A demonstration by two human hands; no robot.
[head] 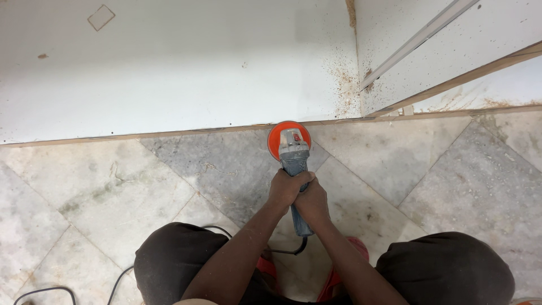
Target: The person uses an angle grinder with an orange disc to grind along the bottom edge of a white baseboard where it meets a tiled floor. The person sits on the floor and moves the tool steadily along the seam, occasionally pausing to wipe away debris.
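Both knees in dark trousers (175,254) sit closest to me, spread apart at the bottom of the view, and I use the angle grinder (293,169) between them as my landmark. Far left of the grinder, a black power cord (48,291) loops over the marble floor tiles (113,192) and passes behind the left knee; a short stretch shows again just under the grinder's tail. My left hand (285,189) is wrapped tight around the grinder's grey body, just left of its centre line. My right hand (312,203) is closed around the same handle, a little lower and pressed against the left hand. The grinder points straight away from me, its orange guard (289,138) lying ahead of both hands and meeting the bottom edge of the white board (169,68), where a thin wooden strip runs along the floor. Whether the disc actually touches that edge I cannot tell from this angle. Under the grinder's tail, red footwear (339,274) shows between the knees. Right of the guard and above it, sawdust (344,79) is scattered in the corner beside a second white panel (406,34).
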